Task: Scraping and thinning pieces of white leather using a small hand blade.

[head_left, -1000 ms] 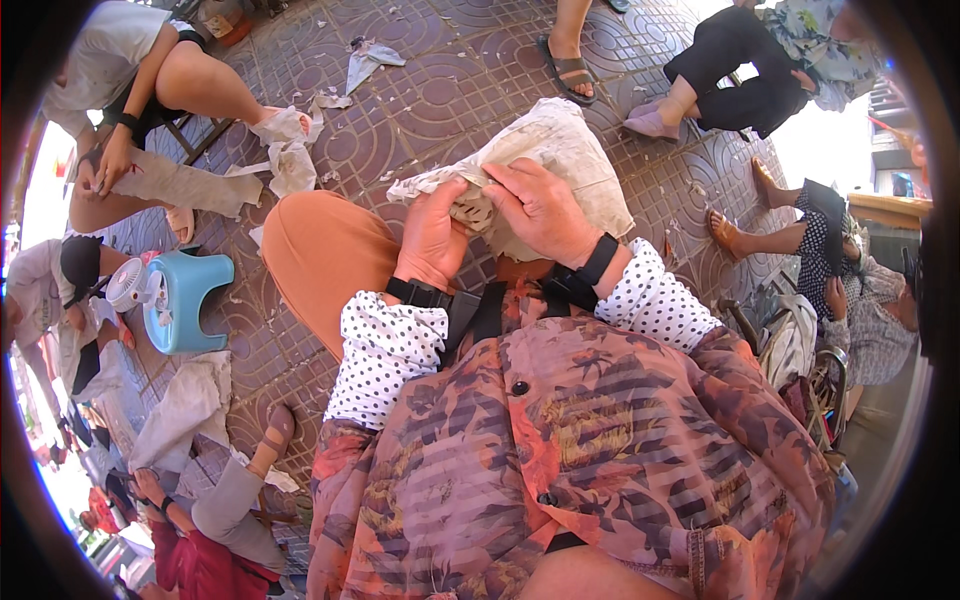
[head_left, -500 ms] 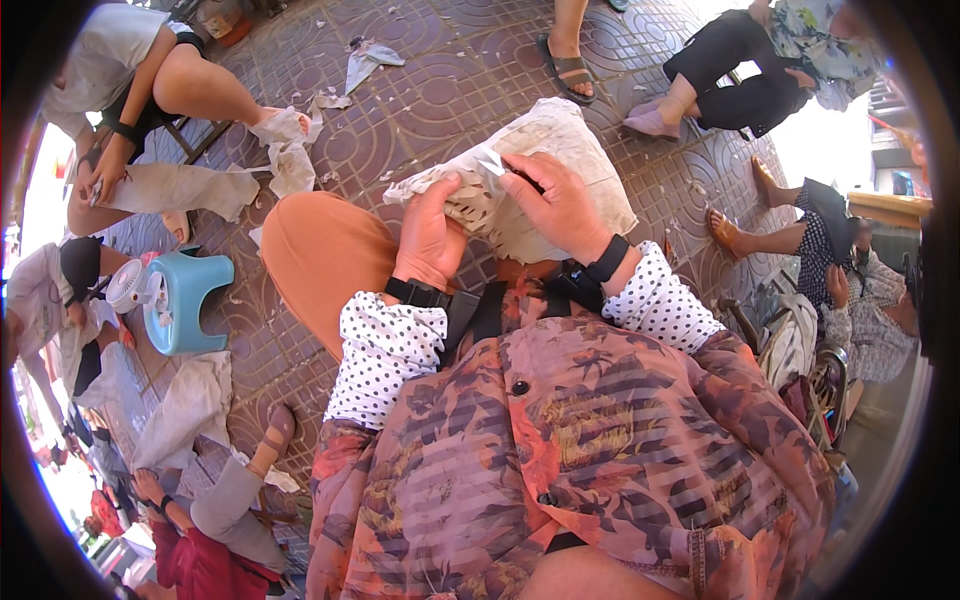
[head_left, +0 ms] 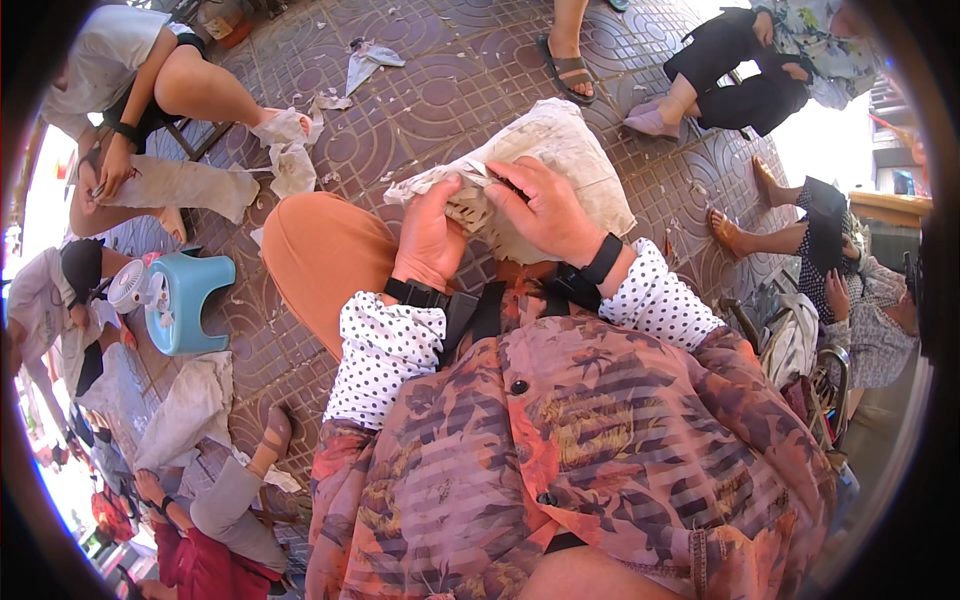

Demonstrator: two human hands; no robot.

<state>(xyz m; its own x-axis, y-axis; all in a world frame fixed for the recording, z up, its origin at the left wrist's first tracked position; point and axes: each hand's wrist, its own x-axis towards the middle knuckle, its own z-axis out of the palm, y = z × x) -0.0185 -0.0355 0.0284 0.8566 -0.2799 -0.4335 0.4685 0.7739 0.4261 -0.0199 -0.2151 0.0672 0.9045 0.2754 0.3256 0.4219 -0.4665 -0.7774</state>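
Across my lap and beyond my knees spreads a creased off-white cloth-like sheet [head_left: 575,150] with a row of slits and small holes near its left part. My left hand [head_left: 430,235] grips the sheet's slitted edge, thumb on top and fingers curled beneath. Close beside it, my right hand [head_left: 550,210] is closed round a small tool with a pale pointed blade [head_left: 477,172] and a dark part; its exact kind is partly hidden by the fingers. The blade meets the sheet by my left thumb. Both wrists wear black bands.
Patterned red-brown paving with pale scraps surrounds me. At left stand a light-blue stool [head_left: 190,300] and a small white fan [head_left: 127,286]. A seated person upper left handles a similar off-white strip [head_left: 190,188]. Others sit at right and lower left; a sandalled foot [head_left: 570,70] is ahead.
My right hand has shifted slightly, and the blade now lies lower and shows less above the sheet's edge. My left hand stays put. The person at upper left has moved a hand.
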